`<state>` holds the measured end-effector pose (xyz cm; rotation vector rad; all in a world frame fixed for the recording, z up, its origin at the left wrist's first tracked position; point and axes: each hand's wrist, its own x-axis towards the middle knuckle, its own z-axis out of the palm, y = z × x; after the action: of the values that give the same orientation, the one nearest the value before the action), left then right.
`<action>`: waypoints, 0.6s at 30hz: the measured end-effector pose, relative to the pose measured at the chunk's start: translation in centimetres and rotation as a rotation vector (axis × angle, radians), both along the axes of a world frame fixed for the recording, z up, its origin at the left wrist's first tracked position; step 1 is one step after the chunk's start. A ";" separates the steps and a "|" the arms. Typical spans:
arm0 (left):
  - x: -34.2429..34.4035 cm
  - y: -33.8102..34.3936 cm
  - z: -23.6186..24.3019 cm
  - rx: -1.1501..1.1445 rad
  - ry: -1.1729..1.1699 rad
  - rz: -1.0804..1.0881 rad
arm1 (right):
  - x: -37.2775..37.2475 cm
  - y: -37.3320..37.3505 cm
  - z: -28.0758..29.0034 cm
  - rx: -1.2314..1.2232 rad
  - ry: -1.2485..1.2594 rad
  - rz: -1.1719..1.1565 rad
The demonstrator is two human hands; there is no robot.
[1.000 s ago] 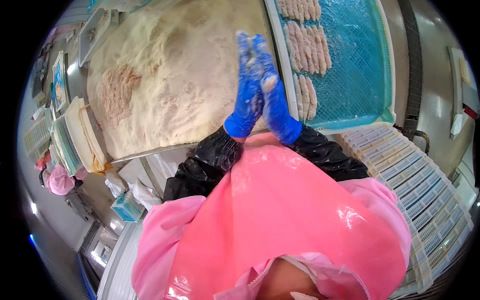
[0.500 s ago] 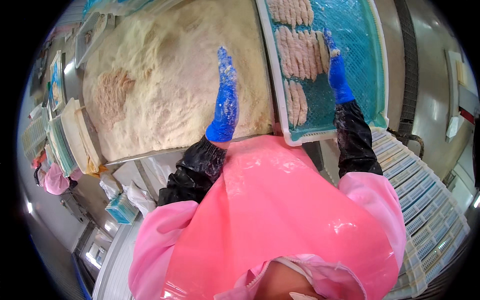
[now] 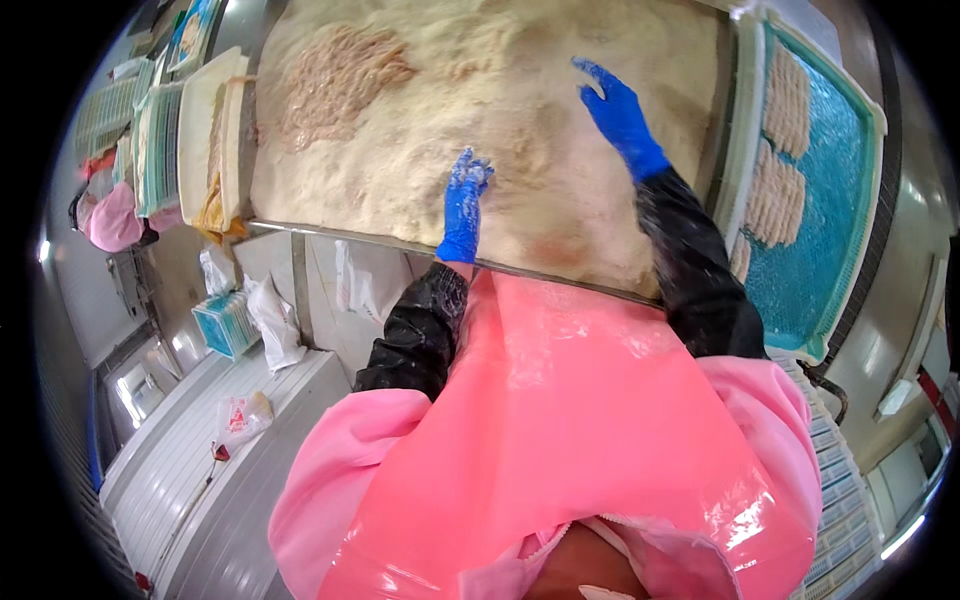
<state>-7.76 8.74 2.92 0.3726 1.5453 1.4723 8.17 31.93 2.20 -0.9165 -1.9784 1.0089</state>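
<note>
Over a wide tray of pale, flour-like crumbs (image 3: pixel 400 205), both of my hands wear blue gloves dusted with the coating. My left hand (image 3: pixel 463 210) is near the tray's front edge, its fingers reaching forward and slightly apart, with nothing visible in them. Farther right, my right hand (image 3: pixel 622 115) is open above the crumbs, thumb apart from the fingers. A heap of raw pinkish meat strips (image 3: pixel 345 85) lies at the back left of the crumbs. To the right, coated strips (image 3: pixel 775 195) lie in side-by-side rows in a white-rimmed tray with a turquoise mesh bottom (image 3: pixel 815 270).
A metal rim (image 3: pixel 350 240) bounds the crumbs in front. White and green crates (image 3: pixel 160 150) stand at the left, near a person in pink (image 3: pixel 112 218). Plastic bags (image 3: pixel 272 320) and a ridged pale surface (image 3: pixel 200 480) are below left. Stacked trays (image 3: pixel 830 480) stand at lower right.
My right hand has left the coated strips in the mesh tray and moved left over the crumbs. My left hand is lower, nearer the front edge. The view has shifted left.
</note>
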 end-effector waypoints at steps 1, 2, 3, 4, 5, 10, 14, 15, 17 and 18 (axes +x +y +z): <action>-1.4 -0.6 0.1 -0.032 -0.055 0.033 | -2.1 -0.7 -2.2 0.248 -0.128 -0.142; -2.5 -1.3 -0.2 -0.053 -0.130 0.051 | -3.6 -2.4 -4.0 0.240 -0.210 -0.092; -3.5 -1.8 -0.5 -0.070 -0.206 0.063 | -4.7 -3.9 -5.5 0.235 -0.294 -0.046; -4.6 -2.5 -1.1 -0.088 -0.283 0.077 | -5.8 -5.1 -6.3 0.230 -0.378 0.001; -5.1 -2.6 -1.6 -0.101 -0.297 0.057 | -6.6 -5.4 -6.1 0.084 -0.266 0.085; -6.1 -2.2 -1.1 -0.209 -0.360 -0.066 | -10.5 -1.0 -6.3 -0.371 0.220 -0.062; -6.6 -1.8 -0.8 -0.232 -0.379 -0.103 | -15.3 2.4 0.0 0.322 -0.653 -0.269; -6.7 -1.8 -0.8 -0.211 -0.384 -0.118 | -15.7 2.9 -0.5 0.499 -0.742 -0.211; -6.9 -1.9 -0.8 -0.178 -0.403 -0.134 | -15.6 2.9 -0.8 0.529 -0.818 -0.123; -7.0 -2.1 -0.9 -0.183 -0.409 -0.139 | -15.4 2.9 -0.9 0.543 -0.856 -0.080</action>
<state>-14.79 6.65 2.04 0.0613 1.2827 1.1992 -7.20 34.81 1.28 -1.1970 -2.6679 -0.0504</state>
